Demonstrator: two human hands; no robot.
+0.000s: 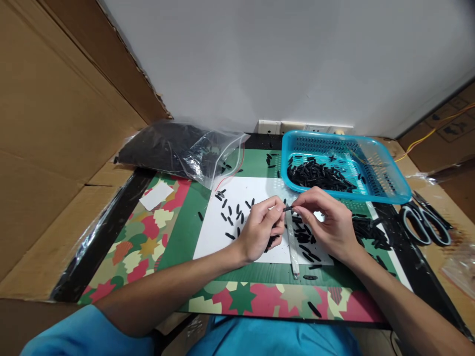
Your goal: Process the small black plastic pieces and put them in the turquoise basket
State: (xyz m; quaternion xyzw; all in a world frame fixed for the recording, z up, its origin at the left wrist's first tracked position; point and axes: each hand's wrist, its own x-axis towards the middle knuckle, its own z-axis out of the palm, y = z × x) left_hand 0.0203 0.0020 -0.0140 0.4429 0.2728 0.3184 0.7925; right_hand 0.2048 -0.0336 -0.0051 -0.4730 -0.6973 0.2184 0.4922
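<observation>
My left hand (261,228) and my right hand (326,220) meet over a white sheet (215,232) on the table. Between their fingertips they pinch one small black tube piece (288,208), each hand at one end. My left palm also seems to hold a few more black pieces. Several loose black pieces (232,215) lie scattered on the sheet to the left. A heap of the same pieces (304,237) lies under and between the hands. A narrow clear strip (292,247) lies on the sheet below the hands.
A turquoise plastic basket (389,193) with many black pieces stands at the back right. A clear bag of black pieces (178,148) lies at the back left. Scissors (423,222) rest at the right edge. Cardboard walls (55,123) stand on the left.
</observation>
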